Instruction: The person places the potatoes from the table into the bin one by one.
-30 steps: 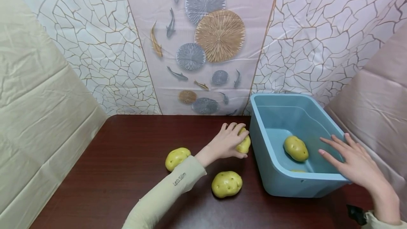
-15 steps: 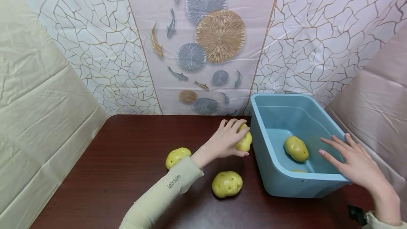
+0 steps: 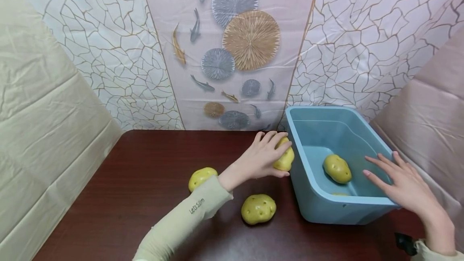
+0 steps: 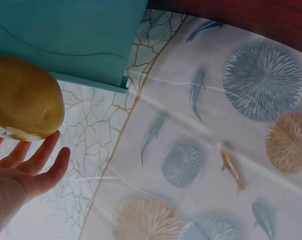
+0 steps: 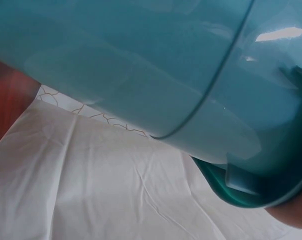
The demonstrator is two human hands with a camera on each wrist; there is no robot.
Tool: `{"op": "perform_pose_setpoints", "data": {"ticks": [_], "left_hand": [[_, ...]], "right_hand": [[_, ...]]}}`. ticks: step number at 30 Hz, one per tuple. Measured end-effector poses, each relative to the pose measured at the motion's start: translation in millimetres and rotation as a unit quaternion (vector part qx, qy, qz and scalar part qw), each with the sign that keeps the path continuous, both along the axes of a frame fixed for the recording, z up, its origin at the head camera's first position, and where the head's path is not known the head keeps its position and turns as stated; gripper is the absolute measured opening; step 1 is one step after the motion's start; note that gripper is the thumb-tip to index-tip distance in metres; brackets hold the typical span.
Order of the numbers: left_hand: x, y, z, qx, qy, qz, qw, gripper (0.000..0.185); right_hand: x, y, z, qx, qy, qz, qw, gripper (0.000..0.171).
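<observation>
The left hand (image 3: 262, 155) grips a yellow potato (image 3: 284, 157), fingers curled over its top and thumb under it, lifted off the table (image 3: 145, 180) and held right against the left wall of the blue tub (image 3: 308, 196), near the rim. Seen from the left wrist, the potato (image 4: 22, 97) sits at about 10 o'clock of the palm, with the fingers (image 4: 38, 155) reaching up beneath it and the tub's edge (image 4: 71, 35) just above.

The right hand (image 3: 404, 184) lies at 3 o'clock of the tub, fingers straight and spread, resting flat on the near right rim and holding nothing. The right wrist view is filled by the tub's wall, so exactly how the palm sits on the rim is hard to tell there.

A 2nd potato (image 3: 337, 168) lies inside the tub, at 9 o'clock of the right hand's fingertips and apart from them. 2 more potatoes lie on the table: one (image 3: 259, 208) at 6 o'clock of the left hand, another (image 3: 201, 177) at 8 o'clock, partly behind the pale sleeve (image 3: 185, 220).
</observation>
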State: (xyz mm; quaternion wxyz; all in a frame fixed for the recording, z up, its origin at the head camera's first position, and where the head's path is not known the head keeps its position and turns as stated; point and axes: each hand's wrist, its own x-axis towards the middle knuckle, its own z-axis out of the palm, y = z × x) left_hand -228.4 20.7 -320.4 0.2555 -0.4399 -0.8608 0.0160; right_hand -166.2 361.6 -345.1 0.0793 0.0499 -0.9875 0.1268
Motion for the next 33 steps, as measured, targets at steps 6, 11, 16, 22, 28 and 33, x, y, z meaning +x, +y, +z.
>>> {"op": "perform_pose_setpoints", "data": {"ticks": [6,11,16,22,28,33], "left_hand": [[1.8,2,7.2,0.000,0.006,-0.005,1.0000,0.070],[3.1,4,12.8,0.002,0.016,-0.015,0.9998,0.070],[5.3,9,19.4,0.003,0.017,-0.024,0.9996,0.071],[8.7,16,26.3,-0.007,0.008,-0.031,0.9995,0.071],[12.2,25,33.1,-0.018,0.007,-0.039,0.9990,0.072],[15.1,31,38.9,-0.024,0.014,-0.041,0.9987,0.073]], "right_hand": [[-0.7,0,0.8,0.000,0.001,0.000,1.000,0.062],[-0.1,0,1.1,0.000,0.001,-0.001,1.000,0.062],[0.8,-1,1.6,-0.002,0.002,0.001,1.000,0.061],[1.0,-2,1.7,-0.003,0.001,0.002,1.000,0.062],[0.7,-1,0.8,-0.002,0.000,0.001,1.000,0.062],[0.0,-1,0.7,-0.001,0.002,0.001,1.000,0.062]]}}
